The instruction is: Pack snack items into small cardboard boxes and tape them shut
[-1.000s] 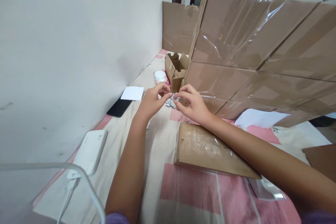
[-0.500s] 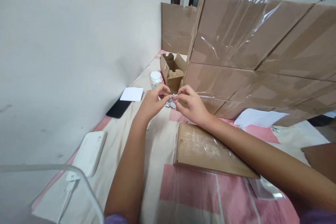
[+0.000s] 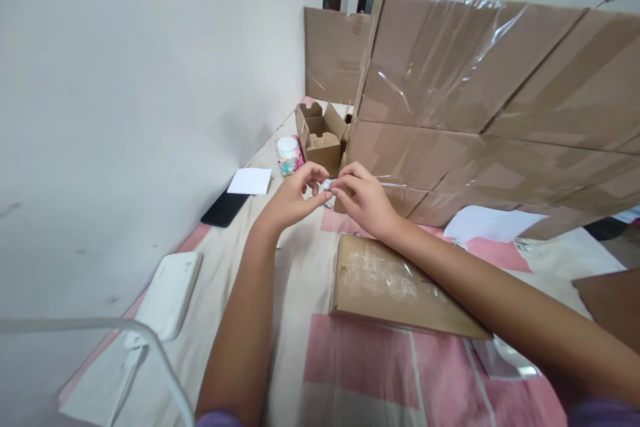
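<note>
Both my hands meet over the cloth, beyond a flat cardboard box (image 3: pixel 395 287). My left hand (image 3: pixel 296 199) is closed in a loose pinch, its thumb stretched toward the other hand's fingertips. Facing it, my right hand (image 3: pixel 364 200) has its thumb and fingers pinched together. Between the fingertips is a small crumpled silvery piece (image 3: pixel 327 185), foil-like and largely covered by the fingers. Just past my left hand stands a patterned cup (image 3: pixel 289 155) with a white top, and behind that an open small cardboard box (image 3: pixel 323 147).
A large taped cardboard panel (image 3: pixel 500 100) rises on the right. Along the left wall lie a white power bank (image 3: pixel 167 293) with a cable, a black phone (image 3: pixel 224 209) and white paper (image 3: pixel 250 181). A white sheet (image 3: pixel 493 223) and silvery scraps lie right.
My left hand's fingers have shifted slightly, with the thumb straighter along the silvery piece. The view has moved a little, and the cup and small open box appear further left.
</note>
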### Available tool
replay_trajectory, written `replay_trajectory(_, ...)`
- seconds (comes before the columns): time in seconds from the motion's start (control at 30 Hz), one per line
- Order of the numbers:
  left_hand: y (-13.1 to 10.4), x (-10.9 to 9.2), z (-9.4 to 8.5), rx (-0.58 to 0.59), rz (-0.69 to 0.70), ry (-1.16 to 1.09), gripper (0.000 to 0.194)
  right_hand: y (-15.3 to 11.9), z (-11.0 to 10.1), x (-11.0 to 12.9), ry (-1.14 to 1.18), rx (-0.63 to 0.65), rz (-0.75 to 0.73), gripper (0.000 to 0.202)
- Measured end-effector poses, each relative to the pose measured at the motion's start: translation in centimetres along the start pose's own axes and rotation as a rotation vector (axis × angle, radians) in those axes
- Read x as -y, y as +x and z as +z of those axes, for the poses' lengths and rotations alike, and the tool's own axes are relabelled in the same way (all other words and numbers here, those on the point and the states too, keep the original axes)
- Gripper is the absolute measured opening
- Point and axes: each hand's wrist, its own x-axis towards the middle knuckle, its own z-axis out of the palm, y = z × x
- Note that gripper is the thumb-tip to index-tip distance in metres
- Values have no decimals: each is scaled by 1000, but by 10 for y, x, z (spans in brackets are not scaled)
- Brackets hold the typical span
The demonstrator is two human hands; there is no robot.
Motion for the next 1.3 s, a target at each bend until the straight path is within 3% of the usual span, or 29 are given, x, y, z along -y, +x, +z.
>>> replay_trajectory(0.3, 1, -2, 8, -37, 31, 9, 24, 1, -3, 5, 69, -9, 16, 17)
replay_trajectory(0.6, 0, -4, 8, 11, 52, 42, 23, 2, 0, 1, 152, -40, 35, 16)
replay_trajectory(1.3, -4, -17, 2, 74, -39, 151, 21, 3, 1, 7, 230, -53, 190, 14)
